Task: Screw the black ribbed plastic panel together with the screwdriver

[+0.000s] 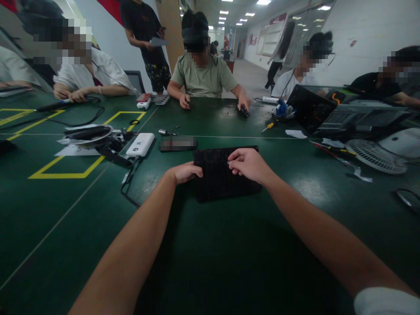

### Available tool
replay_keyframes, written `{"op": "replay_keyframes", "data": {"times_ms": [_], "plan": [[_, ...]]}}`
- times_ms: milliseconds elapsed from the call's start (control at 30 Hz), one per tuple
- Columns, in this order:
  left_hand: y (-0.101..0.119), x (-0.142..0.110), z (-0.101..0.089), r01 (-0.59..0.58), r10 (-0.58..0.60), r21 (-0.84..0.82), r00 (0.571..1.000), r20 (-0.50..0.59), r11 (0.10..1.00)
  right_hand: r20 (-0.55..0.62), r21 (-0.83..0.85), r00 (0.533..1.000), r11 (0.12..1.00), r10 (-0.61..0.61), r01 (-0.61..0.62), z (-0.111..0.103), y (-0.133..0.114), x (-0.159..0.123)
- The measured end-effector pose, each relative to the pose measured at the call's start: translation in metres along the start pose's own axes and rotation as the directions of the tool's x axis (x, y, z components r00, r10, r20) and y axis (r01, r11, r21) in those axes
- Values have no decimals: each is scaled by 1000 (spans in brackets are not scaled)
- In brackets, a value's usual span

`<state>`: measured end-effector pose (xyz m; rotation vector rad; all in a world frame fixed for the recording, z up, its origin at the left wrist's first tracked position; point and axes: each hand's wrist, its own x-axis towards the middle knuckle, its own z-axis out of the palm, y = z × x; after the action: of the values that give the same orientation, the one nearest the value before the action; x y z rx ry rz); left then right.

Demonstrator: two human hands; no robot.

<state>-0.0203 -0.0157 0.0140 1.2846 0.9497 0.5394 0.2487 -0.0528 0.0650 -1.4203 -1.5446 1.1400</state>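
Note:
A flat, dark rectangular panel, its surface marked with faint compartments or ribs, is tilted up over the green table in front of me. My left hand grips its left edge, thumb on the upper face and the other fingers hidden behind. Over the panel's upper right part, my right hand is closed in a pinch, with thumb and forefinger together. A tiny pale bit shows at those fingertips, too small to name. Just beyond the panel's left corner lies a dark oblong box, partly blurred out.
Left of my hands lie a white power bank with a cable and a round dish among dark parts. To the right are a yellow screwdriver, a white fan grille and a large grey casing. Several people sit around the table.

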Motion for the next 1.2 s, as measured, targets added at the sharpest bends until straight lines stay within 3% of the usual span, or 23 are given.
{"op": "replay_keyframes", "data": {"times_ms": [100, 233, 333, 433, 500, 567, 633, 733, 833, 1067, 1200], "plan": [[0, 1, 0, 15, -15, 13, 1000, 6, 1000, -33, -88, 998, 995, -54, 51, 2, 1, -1], [1, 2, 0, 28, -28, 19, 1000, -2, 999, -30, -25, 996, 996, -81, 80, -1, 12, -7], [2, 1, 1, 18, -18, 21, 1000, -10, 1000, -141, 17, 974, 983, -179, 183, -15, 28, -11], [4, -1, 3, 36, -35, 23, 999, -35, 999, -356, -80, 884, 952, -303, 294, -45, 53, -8], [7, -3, 5, 54, -53, 25, 997, -62, 998, -527, -122, 785, 943, -326, 310, -72, 73, -3], [10, -6, 7, 64, -60, 32, 994, -90, 997, -624, -180, 744, 970, -240, 162, -100, 95, 3], [13, -8, 9, 77, -72, 39, 991, -109, 996, -650, -284, 743, 958, -156, -47, -125, 115, 6], [17, -12, 9, 99, -89, 68, 985, -148, 993, -636, -380, 763, 908, -117, -178, -155, 138, 8], [19, -13, 9, 117, -101, 77, 978, -183, 990, -649, -470, 754, 833, -103, -291, -181, 153, 10], [20, -13, 7, 154, -133, 79, 966, -223, 985, -799, -499, 595, 644, -84, -580, -250, 174, 6], [21, -14, 7, 167, -146, 79, 965, -219, 983, -830, -496, 551, 576, -94, -650, -278, 180, 2]]}}
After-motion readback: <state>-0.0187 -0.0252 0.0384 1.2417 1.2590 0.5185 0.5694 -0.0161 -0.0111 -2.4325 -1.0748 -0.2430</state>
